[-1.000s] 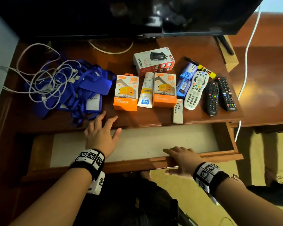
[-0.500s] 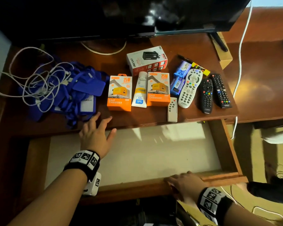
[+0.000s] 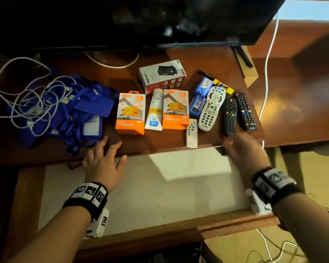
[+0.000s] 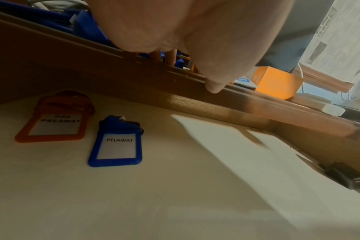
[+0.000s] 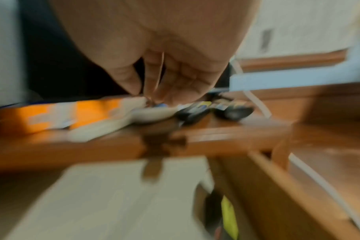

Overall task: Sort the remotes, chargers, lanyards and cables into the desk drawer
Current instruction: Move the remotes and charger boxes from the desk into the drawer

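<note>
The desk drawer point(image 3: 234, 223) stands pulled out, its pale liner bare in the head view. On the desk above lie tangled white cables point(image 3: 27, 103), blue lanyards point(image 3: 80, 114), two orange charger boxes point(image 3: 130, 113), a white charger box point(image 3: 162, 75), a small white remote point(image 3: 191, 132), a larger white remote point(image 3: 212, 109) and two black remotes point(image 3: 229, 116). My left hand point(image 3: 110, 149) rests with spread fingers on the desk edge by the lanyards. My right hand point(image 3: 235, 145), blurred, reaches just below the black remotes and holds nothing. The left wrist view shows an orange badge holder point(image 4: 53, 123) and a blue badge holder point(image 4: 116, 144) inside the drawer.
A cream tube point(image 3: 155, 111) lies between the orange boxes, and a blue packet point(image 3: 199, 99) and a marker point(image 3: 222, 85) lie behind the remotes. A dark TV point(image 3: 141, 19) overhangs the back of the desk. A white cord point(image 3: 268, 73) hangs at the right.
The drawer has slid further out. My right hand has left the drawer front and moved up to the black remotes. My left hand has stayed at the desk edge.
</note>
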Demonstrator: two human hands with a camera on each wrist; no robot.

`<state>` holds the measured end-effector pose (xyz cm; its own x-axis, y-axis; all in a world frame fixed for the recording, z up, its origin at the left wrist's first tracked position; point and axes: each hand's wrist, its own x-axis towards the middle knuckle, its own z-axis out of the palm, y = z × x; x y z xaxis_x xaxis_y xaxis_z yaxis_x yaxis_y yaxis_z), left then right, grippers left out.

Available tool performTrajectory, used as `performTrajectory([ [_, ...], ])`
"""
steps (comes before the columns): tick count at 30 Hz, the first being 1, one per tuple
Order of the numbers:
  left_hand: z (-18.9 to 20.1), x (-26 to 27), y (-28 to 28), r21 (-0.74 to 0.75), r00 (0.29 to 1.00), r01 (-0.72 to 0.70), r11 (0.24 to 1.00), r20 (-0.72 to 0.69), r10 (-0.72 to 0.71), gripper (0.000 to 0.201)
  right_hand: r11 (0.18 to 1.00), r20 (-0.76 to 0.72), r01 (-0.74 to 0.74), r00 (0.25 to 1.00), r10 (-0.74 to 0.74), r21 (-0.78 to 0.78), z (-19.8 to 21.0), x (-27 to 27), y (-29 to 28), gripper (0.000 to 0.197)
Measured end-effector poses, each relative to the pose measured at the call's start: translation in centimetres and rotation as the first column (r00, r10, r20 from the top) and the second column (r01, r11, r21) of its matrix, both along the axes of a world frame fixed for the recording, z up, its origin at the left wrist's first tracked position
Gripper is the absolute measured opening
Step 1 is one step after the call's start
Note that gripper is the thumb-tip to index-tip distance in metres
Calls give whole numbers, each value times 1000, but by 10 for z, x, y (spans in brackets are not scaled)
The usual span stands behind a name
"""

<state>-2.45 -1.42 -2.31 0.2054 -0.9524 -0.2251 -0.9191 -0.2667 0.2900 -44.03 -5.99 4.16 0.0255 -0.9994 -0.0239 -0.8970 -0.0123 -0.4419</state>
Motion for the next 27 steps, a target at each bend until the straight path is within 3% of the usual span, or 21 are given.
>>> performTrajectory([
  [2, 0, -1, -2, 14, 1000, 1, 1000, 4, -1, 52, 963, 5, 265, 964, -265, -54, 17, -20, -50, 24],
  [5, 3, -2, -4, 30, 1000, 12, 999, 6, -12, 52, 889, -60, 445, 896, -441, 105, 21, -46, -103, 50],
  [9, 6, -3, -4, 45, 1000, 1, 999, 14, -1, 57, 864, -178, 428, 902, -392, 266, -10, -64, -132, 69],
  [15, 25, -32, -12, 115, 992, -124, 986, -20, 127, 68, 881, -141, 382, 924, -355, 281, -33, -84, -148, 61],
  [20, 53, -110, -10, -78, 966, -239, 968, -120, 229, 50, 889, -150, 325, 945, -291, 321, -5, -101, -114, 40],
  [24, 63, -183, -13, -104, 974, -100, 989, -215, 76, 42, 919, -25, 319, 946, -322, 232, 30, -106, -40, 28],
  [27, 65, -220, -30, -70, 971, -53, 996, -237, 35, 48, 925, -39, 217, 976, -216, 312, 33, -100, 25, 38],
])
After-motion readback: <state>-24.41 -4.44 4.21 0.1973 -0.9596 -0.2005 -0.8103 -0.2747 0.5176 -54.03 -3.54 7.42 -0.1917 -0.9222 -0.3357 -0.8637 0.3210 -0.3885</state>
